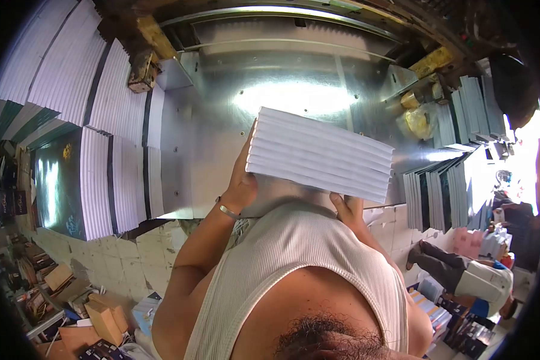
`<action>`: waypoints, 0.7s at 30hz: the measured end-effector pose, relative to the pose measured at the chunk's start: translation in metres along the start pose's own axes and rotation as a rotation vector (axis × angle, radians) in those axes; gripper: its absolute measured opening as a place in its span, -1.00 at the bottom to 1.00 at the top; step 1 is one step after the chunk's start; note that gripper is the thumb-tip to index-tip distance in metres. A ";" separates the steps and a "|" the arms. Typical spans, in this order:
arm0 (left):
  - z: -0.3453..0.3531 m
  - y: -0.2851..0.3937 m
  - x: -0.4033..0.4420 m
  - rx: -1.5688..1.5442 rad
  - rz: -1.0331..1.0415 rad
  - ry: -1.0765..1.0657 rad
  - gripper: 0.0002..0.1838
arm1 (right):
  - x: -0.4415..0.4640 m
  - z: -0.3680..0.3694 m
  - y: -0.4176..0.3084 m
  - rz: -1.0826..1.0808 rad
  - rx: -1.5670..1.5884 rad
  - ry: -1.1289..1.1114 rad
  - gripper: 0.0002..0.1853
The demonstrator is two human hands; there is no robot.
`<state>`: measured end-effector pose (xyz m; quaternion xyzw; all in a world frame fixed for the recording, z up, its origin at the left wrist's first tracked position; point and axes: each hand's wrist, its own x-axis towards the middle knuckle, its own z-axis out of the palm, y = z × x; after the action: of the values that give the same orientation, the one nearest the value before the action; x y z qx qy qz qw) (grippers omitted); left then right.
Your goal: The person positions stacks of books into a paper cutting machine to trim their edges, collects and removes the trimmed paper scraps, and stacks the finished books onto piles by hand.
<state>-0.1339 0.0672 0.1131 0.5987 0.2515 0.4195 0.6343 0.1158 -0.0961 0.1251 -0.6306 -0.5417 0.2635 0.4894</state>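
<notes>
A stack of several white paper booklets is held between my two hands over a metal work table, its layered edges facing up toward me and slightly tilted. My left hand grips the stack's left end, with the fingers partly hidden along its far side. At the near right edge, my right hand holds on with the thumb showing and the other fingers hidden beneath. The bare metal table lies under the stack.
Rows of stacked books with dark covers line the left side. More book stacks stand at the right. A machine frame spans the back. A co-worker is at the lower right; cardboard boxes lie at the lower left.
</notes>
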 end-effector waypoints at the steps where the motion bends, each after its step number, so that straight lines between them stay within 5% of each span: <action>1: 0.000 -0.004 0.000 -0.002 0.021 0.007 0.19 | -0.002 0.000 0.001 0.021 -0.021 0.006 -0.73; 11: -0.004 -0.025 -0.005 0.053 0.082 -0.016 0.04 | 0.002 0.002 -0.006 -0.007 0.060 0.003 -0.72; 15: -0.067 -0.129 -0.035 0.802 0.275 -0.031 -0.41 | 0.004 0.004 -0.015 0.030 0.049 0.003 -0.67; 17: -0.064 -0.155 -0.038 0.885 0.297 0.061 -0.54 | 0.003 -0.003 -0.011 0.063 -0.022 -0.062 -0.58; 21: -0.007 -0.088 -0.011 -0.033 0.021 0.465 -0.51 | 0.014 -0.027 -0.017 -0.010 -0.073 -0.167 -0.42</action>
<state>-0.1249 0.0678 0.0245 0.4780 0.3775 0.5570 0.5646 0.1355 -0.0926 0.1535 -0.6209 -0.5932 0.2928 0.4205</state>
